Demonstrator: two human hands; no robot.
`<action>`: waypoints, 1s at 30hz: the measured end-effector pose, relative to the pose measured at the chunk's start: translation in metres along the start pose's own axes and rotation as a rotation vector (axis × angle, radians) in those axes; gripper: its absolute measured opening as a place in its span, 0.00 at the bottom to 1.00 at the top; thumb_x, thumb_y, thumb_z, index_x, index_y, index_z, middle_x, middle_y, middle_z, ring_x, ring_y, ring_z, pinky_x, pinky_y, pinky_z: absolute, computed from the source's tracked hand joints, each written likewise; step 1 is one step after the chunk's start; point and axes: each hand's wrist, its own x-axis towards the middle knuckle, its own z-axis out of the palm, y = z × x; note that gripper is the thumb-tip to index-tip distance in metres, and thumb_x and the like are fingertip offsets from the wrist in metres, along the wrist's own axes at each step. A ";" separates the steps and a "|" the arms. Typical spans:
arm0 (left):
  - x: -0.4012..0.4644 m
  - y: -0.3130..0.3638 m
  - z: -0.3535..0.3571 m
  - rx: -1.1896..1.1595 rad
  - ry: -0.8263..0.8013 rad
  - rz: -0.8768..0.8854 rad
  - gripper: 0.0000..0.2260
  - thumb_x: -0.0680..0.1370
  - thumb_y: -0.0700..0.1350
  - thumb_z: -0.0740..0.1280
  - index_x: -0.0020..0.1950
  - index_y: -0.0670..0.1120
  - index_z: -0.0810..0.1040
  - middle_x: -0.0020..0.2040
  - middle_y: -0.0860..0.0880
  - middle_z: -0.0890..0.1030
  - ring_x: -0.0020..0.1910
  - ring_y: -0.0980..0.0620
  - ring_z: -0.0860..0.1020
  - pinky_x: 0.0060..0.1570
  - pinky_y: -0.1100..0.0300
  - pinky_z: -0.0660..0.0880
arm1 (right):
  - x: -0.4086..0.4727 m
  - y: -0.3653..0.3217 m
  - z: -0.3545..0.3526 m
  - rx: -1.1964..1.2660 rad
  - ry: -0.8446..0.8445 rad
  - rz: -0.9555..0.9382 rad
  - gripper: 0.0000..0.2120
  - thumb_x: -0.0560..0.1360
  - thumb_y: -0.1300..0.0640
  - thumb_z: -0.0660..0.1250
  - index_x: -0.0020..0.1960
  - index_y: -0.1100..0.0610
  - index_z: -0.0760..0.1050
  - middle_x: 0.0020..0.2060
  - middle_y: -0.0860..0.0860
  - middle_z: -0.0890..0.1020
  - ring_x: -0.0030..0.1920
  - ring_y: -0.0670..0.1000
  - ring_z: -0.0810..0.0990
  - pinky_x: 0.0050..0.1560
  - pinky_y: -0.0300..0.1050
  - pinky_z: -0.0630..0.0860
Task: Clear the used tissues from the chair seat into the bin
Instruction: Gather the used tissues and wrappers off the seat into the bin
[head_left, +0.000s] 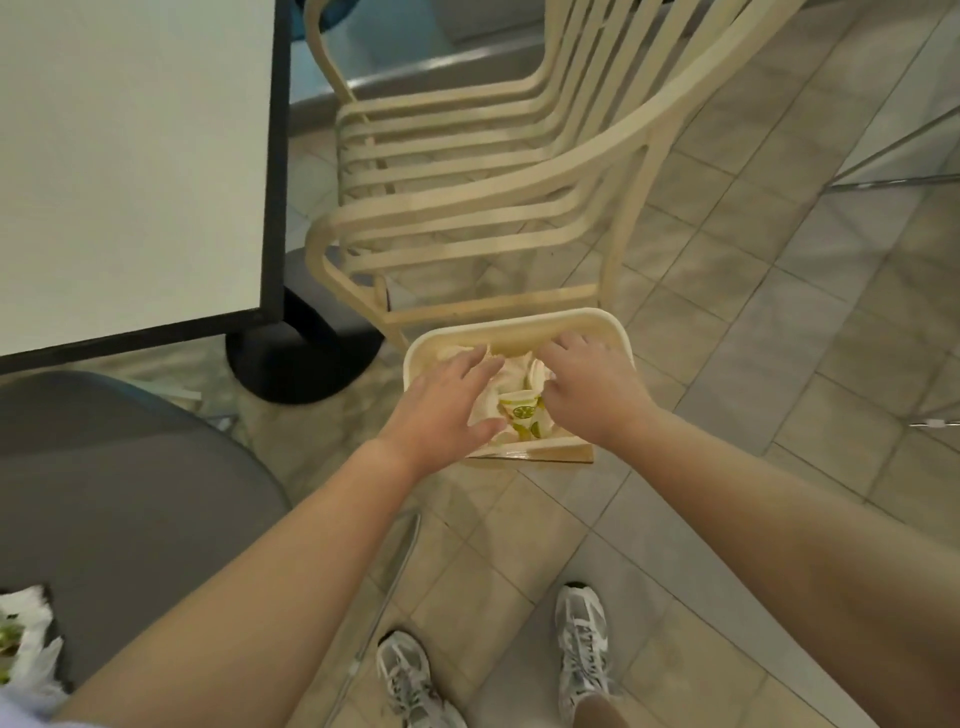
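Note:
A cream rectangular bin (519, 325) stands on the tiled floor in front of me. Inside it lie crumpled white tissues (522, 410), some printed with green lime slices. My left hand (447, 400) hovers over the bin's left side, fingers spread and holding nothing. My right hand (592, 389) is over the right side, fingers apart and bent down onto the tissues. The grey chair seat (130, 493) is at my lower left. One more white tissue with green print (23, 639) lies on it at the frame's edge.
A white table with a black edge (130, 156) fills the upper left, and its round black base (301, 358) sits close to the bin. A cream slatted chair (467, 208) stands right behind the bin. My white trainers (582, 644) are on the tiles below.

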 end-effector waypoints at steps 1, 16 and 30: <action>-0.004 -0.002 -0.002 0.000 0.029 -0.005 0.30 0.75 0.55 0.64 0.74 0.51 0.57 0.76 0.49 0.58 0.74 0.50 0.58 0.72 0.52 0.58 | 0.001 -0.005 0.000 -0.011 -0.012 -0.007 0.15 0.73 0.60 0.57 0.59 0.57 0.72 0.55 0.55 0.75 0.56 0.58 0.72 0.56 0.52 0.69; -0.125 -0.106 -0.007 -0.018 0.135 -0.221 0.22 0.76 0.46 0.60 0.71 0.51 0.64 0.69 0.50 0.67 0.69 0.49 0.64 0.65 0.52 0.63 | 0.006 -0.166 0.042 -0.071 -0.044 -0.249 0.13 0.75 0.59 0.57 0.58 0.58 0.71 0.58 0.56 0.75 0.60 0.59 0.71 0.59 0.54 0.68; -0.304 -0.267 0.013 -0.036 0.225 -0.618 0.19 0.76 0.46 0.62 0.67 0.48 0.69 0.63 0.47 0.71 0.64 0.45 0.67 0.57 0.51 0.68 | 0.011 -0.384 0.147 -0.107 -0.243 -0.511 0.16 0.76 0.56 0.57 0.63 0.56 0.70 0.62 0.55 0.74 0.64 0.58 0.69 0.63 0.52 0.67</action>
